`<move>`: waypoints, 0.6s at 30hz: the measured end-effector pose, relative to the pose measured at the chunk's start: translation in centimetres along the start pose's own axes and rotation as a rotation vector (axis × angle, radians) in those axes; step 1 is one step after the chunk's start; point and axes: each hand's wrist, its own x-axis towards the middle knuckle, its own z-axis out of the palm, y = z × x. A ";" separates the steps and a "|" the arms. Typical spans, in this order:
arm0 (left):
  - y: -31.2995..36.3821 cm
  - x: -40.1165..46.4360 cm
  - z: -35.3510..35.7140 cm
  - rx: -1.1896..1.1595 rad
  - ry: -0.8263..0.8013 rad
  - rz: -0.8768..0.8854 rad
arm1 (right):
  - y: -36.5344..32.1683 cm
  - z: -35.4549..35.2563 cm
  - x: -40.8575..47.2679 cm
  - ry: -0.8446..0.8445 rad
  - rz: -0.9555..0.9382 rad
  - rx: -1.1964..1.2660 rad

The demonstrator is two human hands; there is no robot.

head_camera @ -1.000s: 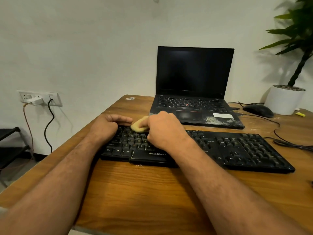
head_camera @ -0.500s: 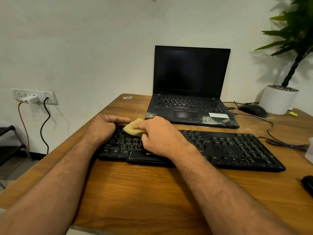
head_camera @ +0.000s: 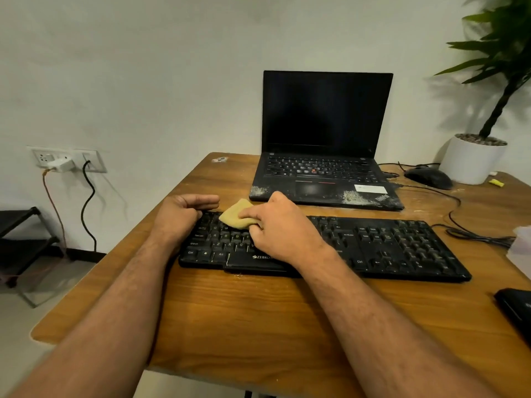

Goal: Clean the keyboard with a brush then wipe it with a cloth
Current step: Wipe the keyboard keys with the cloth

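We see the black keyboard (head_camera: 359, 248) lying across the wooden table (head_camera: 258, 317), and we place everything else by it. On the keys of its left part sits a folded yellow cloth (head_camera: 236, 216), pressed down by our right hand (head_camera: 280, 228), whose fingers and thumb curl round the cloth's near edge and pinch it. Our left hand (head_camera: 179, 215) grips the keyboard's far left corner, fingers bent over the back edge and the heel resting on the leftmost keys, so the two hands lie just beside each other with the cloth between them. Directly behind the keyboard stands an open black laptop (head_camera: 324, 139) with a dark screen; pale dust or crumbs speckle the two front corners of its palm rest. Behind the keyboard's right end lies a black mouse (head_camera: 428, 178), its cable (head_camera: 454, 214) looping toward the keyboard's right side. Farther back on that side a white pot (head_camera: 471, 162) holds a green plant (head_camera: 505, 53). To the keyboard's right, at the table's edge, a dark flat object (head_camera: 517, 311) is partly cut off. Left of the keyboard, on the wall past the table, a socket strip (head_camera: 69, 159) carries a white charger (head_camera: 59, 164) and a black cord.
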 end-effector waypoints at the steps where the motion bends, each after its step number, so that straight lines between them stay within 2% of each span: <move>1: 0.0 -0.1 0.0 -0.001 0.013 0.000 | -0.2 0.0 -0.1 -0.016 0.006 0.010; 4: 0.3 -0.4 0.1 0.013 0.049 0.035 | -1.2 -0.9 -0.6 -0.154 -0.048 0.078; 7: 0.6 -0.8 0.3 0.090 0.059 0.103 | -2.2 -1.8 -1.3 -0.201 -0.141 0.140; 10: 0.4 -0.7 0.3 0.141 0.037 0.137 | -2.1 -0.9 -1.0 -0.093 -0.170 0.080; 13: 0.2 -0.6 0.1 0.163 0.028 0.132 | -0.9 -0.1 0.0 0.037 -0.079 0.010; 18: 0.1 -0.8 0.1 0.121 0.030 0.141 | -1.1 -0.4 -0.2 -0.146 -0.161 0.054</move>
